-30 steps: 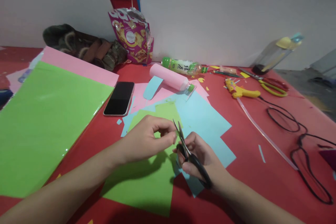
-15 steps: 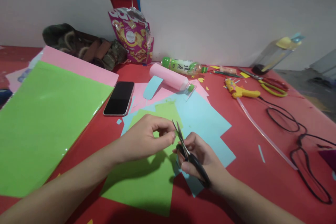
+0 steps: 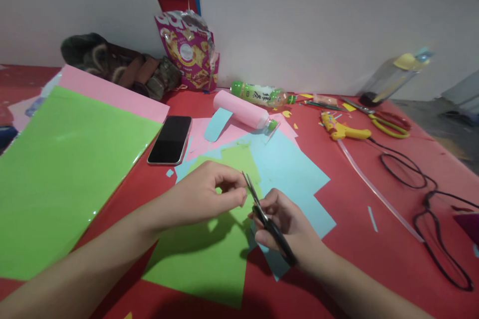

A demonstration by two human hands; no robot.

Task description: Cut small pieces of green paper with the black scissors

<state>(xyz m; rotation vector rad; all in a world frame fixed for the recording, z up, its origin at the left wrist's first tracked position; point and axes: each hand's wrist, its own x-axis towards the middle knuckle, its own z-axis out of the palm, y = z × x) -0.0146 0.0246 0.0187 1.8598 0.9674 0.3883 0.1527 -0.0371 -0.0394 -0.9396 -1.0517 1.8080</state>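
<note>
My right hand (image 3: 286, 222) grips black-handled scissors (image 3: 277, 239), fingers in and around the handles. Their metal blades are almost together and point up and away, the tips touching or very close to the fingertips of my left hand (image 3: 211, 192). That left hand is closed in a pinch of thumb and forefinger. Anything in the pinch is too small to make out against the green behind it. Under both hands lies a green paper sheet (image 3: 209, 259), with light blue paper (image 3: 295, 164) beside and beneath it.
A phone (image 3: 170, 140), a pink-wrapped bottle (image 3: 241, 109) and a green tea bottle (image 3: 258, 93) lie beyond my hands. At left is a large green sheet pack (image 3: 71, 174). On the right are a yellow glue gun (image 3: 342, 129) with its cord and yellow-handled scissors (image 3: 389, 127).
The scissor blades have closed from a wider gap to nearly together. My left hand has shifted slightly left; the scissors' tips have moved slightly left too.
</note>
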